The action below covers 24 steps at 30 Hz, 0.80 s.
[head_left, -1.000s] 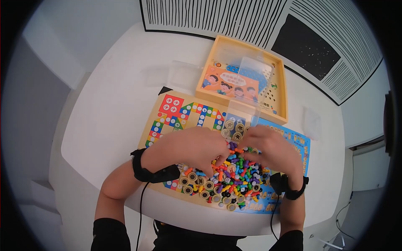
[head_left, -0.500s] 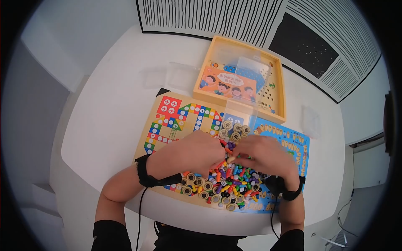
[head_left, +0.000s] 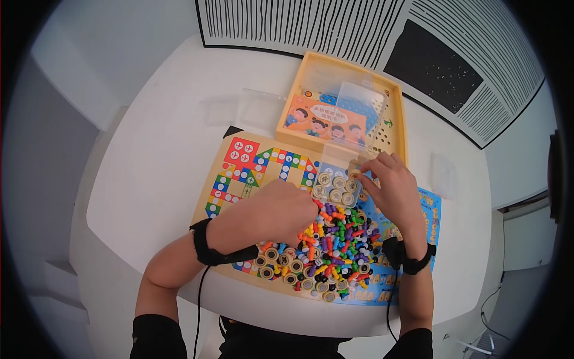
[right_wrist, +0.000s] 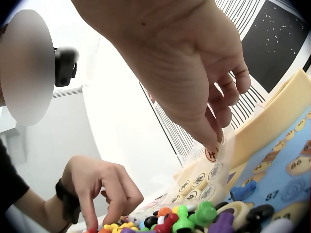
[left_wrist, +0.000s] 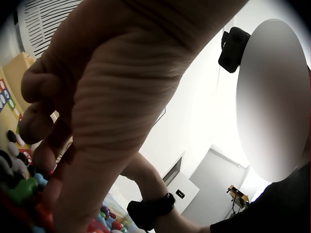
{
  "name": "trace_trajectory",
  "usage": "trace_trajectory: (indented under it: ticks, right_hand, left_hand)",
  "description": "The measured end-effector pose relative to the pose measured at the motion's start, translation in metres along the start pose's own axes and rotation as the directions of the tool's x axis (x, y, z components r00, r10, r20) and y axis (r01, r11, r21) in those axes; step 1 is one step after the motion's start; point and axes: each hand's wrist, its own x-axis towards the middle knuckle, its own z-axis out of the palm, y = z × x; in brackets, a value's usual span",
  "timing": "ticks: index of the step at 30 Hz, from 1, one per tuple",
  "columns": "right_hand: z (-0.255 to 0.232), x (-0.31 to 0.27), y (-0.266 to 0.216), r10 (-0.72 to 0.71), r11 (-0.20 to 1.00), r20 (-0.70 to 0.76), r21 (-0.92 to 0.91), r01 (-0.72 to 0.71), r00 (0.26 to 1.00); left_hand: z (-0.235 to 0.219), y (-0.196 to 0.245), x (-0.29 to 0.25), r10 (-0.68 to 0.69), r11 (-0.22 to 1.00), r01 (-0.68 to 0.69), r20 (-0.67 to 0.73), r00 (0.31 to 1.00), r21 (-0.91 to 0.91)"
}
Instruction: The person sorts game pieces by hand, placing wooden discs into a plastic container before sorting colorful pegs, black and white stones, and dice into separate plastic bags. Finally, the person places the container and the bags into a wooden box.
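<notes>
My right hand [head_left: 391, 188] pinches a round wooden Chinese chess piece [right_wrist: 211, 154] with a red character between thumb and fingertips. It is at the right side of a clear plastic box [head_left: 342, 154], which holds several similar discs [head_left: 336, 195] lying in rows. Over the left side of a heap of coloured pawns [head_left: 335, 254] hangs my left hand [head_left: 272, 212], its fingers loosely bent. In the right wrist view, its fingertips point down close to a red piece in the heap. More wooden discs [head_left: 291, 279] lie at the heap's near left edge.
Beneath the heap lie a ludo-style game board [head_left: 272, 182] and a blue numbered board [head_left: 430, 209]. Behind them is a shallow wooden box [head_left: 403, 128] with an orange booklet [head_left: 326, 119] inside. Clear plastic lids [head_left: 260, 106] lie on the white table [head_left: 149, 155].
My right hand has moved from the heap up to the right side of the clear box, a wooden chess piece in its fingers. The left hand has stayed by the heap.
</notes>
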Motion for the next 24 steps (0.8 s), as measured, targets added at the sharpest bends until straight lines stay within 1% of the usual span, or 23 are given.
trace_trajectory:
  ticks: [1, 3, 7, 9, 11, 13, 15, 17, 18, 19, 20, 21, 22, 23, 24]
  right_hand:
    - [-0.001, 0.0, -0.001, 0.0, 1.0, 0.0, 0.0, 0.0, 1.0]
    - [-0.003, 0.001, -0.006, -0.024, 0.998, -0.063, -0.058, 0.02, 0.998]
    - [-0.006, 0.001, -0.014, -0.032, 0.999, -0.049, -0.045, 0.03, 0.998]
    - [-0.004, 0.0, -0.016, -0.092, 0.996, -0.061, -0.024, 0.09, 0.994]
    - [0.003, 0.0, -0.013, -0.104, 0.994, -0.065, -0.043, 0.101, 0.992]
    - [0.01, 0.001, -0.01, -0.115, 0.992, -0.07, -0.061, 0.11, 0.991]
    - [0.013, 0.002, -0.007, -0.09, 0.995, -0.058, -0.051, 0.087, 0.994]
    - [0.016, 0.002, -0.005, -0.094, 0.994, -0.072, -0.059, 0.09, 0.993]
    - [0.017, 0.002, -0.005, -0.099, 0.993, -0.085, -0.066, 0.094, 0.991]
    - [0.015, 0.002, -0.006, -0.099, 0.993, -0.084, -0.065, 0.094, 0.991]
    - [0.01, 0.002, -0.007, -0.092, 0.996, -0.071, -0.029, 0.09, 0.993]
    - [0.006, 0.002, -0.01, -0.086, 0.996, -0.057, 0.009, 0.086, 0.995]
    - [-0.001, 0.002, -0.013, -0.088, 0.996, -0.054, 0.01, 0.089, 0.995]
    - [-0.01, 0.0, -0.019, -0.104, 0.99, 0.045, 0.096, 0.099, 0.994]
    - [-0.017, -0.001, -0.024, -0.126, 0.979, 0.14, 0.18, 0.1, 0.982]
  left_hand:
    - [-0.003, 0.002, -0.001, 0.006, 1.0, -0.006, 0.027, 1.0, -0.001]
    - [-0.003, 0.004, 0.0, 0.012, 1.0, -0.012, 0.054, 0.998, -0.004]
    - [-0.001, 0.006, 0.004, 0.001, 1.0, -0.003, 0.109, 0.994, 0.012]
    - [0.001, 0.005, 0.004, 0.001, 1.0, -0.002, 0.126, 0.992, 0.012]
    - [0.008, 0.002, 0.005, 0.051, 0.999, -0.05, 0.052, 0.997, -0.005]
    - [0.007, 0.004, 0.007, 0.036, 0.999, -0.035, 0.068, 0.997, -0.021]
    - [0.007, 0.004, 0.007, 0.02, 0.999, -0.017, 0.085, 0.996, -0.038]
    - [0.007, 0.004, 0.006, 0.03, 0.999, -0.028, 0.043, 0.999, -0.045]
    - [0.01, 0.003, 0.006, 0.03, 0.999, -0.028, 0.043, 0.999, -0.045]
    - [0.013, 0.001, 0.006, 0.052, 0.997, -0.052, -0.003, 0.999, -0.054]
    - [0.017, -0.001, 0.006, 0.073, 0.995, -0.076, -0.049, 0.996, -0.062]
    - [0.019, -0.003, 0.006, 0.071, 0.995, -0.074, -0.049, 0.996, -0.064]
    - [0.022, -0.005, 0.007, 0.073, 0.994, -0.079, -0.081, 0.994, -0.072]
    - [0.023, -0.007, 0.007, 0.076, 0.993, -0.085, -0.112, 0.991, -0.078]
    - [0.024, -0.009, 0.007, 0.074, 0.993, -0.083, -0.112, 0.991, -0.079]
